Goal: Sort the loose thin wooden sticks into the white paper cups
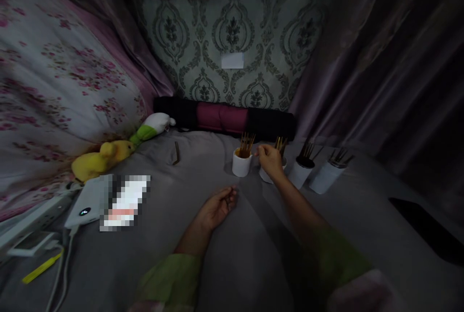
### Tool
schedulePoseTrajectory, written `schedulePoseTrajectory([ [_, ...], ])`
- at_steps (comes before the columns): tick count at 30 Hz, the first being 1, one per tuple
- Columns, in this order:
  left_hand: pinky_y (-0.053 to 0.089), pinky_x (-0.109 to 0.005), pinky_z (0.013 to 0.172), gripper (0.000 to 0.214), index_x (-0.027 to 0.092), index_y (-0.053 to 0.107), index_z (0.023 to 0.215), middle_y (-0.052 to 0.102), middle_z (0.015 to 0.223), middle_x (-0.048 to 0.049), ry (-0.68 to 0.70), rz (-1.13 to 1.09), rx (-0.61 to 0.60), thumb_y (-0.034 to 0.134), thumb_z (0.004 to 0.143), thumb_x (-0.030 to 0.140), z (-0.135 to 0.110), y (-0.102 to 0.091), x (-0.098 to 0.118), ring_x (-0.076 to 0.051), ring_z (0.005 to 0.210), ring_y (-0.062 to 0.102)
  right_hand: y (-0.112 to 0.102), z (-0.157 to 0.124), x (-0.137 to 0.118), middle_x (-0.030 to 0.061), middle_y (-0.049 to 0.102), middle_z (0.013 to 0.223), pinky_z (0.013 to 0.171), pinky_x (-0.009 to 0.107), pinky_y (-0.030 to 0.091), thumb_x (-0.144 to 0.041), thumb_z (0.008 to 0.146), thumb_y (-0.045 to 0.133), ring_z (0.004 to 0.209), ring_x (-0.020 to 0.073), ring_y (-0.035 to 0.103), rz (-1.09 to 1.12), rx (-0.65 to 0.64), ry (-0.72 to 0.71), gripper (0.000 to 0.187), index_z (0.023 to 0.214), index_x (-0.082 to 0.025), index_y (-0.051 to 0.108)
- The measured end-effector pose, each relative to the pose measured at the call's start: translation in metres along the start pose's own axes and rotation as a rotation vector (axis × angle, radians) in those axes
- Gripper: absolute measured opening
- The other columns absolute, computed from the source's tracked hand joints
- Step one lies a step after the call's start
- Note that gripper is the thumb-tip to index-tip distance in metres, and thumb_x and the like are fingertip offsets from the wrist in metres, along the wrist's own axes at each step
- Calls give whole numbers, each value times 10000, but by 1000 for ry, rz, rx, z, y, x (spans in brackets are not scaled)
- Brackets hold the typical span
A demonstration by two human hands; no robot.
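Slim golden-brown sticks [247, 145] in a white round cup [240, 165] seem mid-handling, next calling for delicacy, our right hand [268, 157] pinched, left hand [218, 208] curled, any hold unclear.

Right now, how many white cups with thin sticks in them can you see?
4. The first cup is left of the right hand, the second cup partly hidden behind it, the third cup and fourth cup farther right.
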State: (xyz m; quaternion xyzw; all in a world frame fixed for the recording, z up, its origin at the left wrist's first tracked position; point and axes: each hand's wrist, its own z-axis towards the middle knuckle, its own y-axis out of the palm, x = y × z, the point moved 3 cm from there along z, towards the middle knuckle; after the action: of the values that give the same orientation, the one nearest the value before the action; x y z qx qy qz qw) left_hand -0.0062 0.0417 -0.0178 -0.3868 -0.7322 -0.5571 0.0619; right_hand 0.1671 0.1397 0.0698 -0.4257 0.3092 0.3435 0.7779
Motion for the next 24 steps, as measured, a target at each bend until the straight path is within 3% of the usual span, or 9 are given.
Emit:
schedulePoseTrajectory([
  [9, 402, -164, 469, 137, 62, 617, 835, 578, 676, -44, 4, 7, -7, 483, 815, 80, 2, -2, 0, -53, 518, 500, 2, -36, -7, 40, 647, 653, 573, 235, 383, -319, 801, 417, 590, 142, 554, 96, 29, 43, 284, 734, -143, 630],
  [17, 402, -157, 471, 142, 64, 611, 838, 584, 677, -43, -2, -8, -39, 472, 824, 85, 3, -3, 0, -49, 517, 504, 29, -66, -2, 34, 640, 644, 573, 233, 386, -307, 800, 401, 600, 146, 562, 156, -42, 96, 283, 797, -134, 625],
  [24, 429, -163, 497, 125, 69, 619, 836, 605, 680, -45, 32, 7, -2, 497, 812, 85, 1, -1, 4, -53, 525, 526, 50, -90, 16, 20, 606, 617, 554, 224, 354, -332, 822, 376, 592, 140, 540, 96, -120, 124, 310, 732, -151, 612],
])
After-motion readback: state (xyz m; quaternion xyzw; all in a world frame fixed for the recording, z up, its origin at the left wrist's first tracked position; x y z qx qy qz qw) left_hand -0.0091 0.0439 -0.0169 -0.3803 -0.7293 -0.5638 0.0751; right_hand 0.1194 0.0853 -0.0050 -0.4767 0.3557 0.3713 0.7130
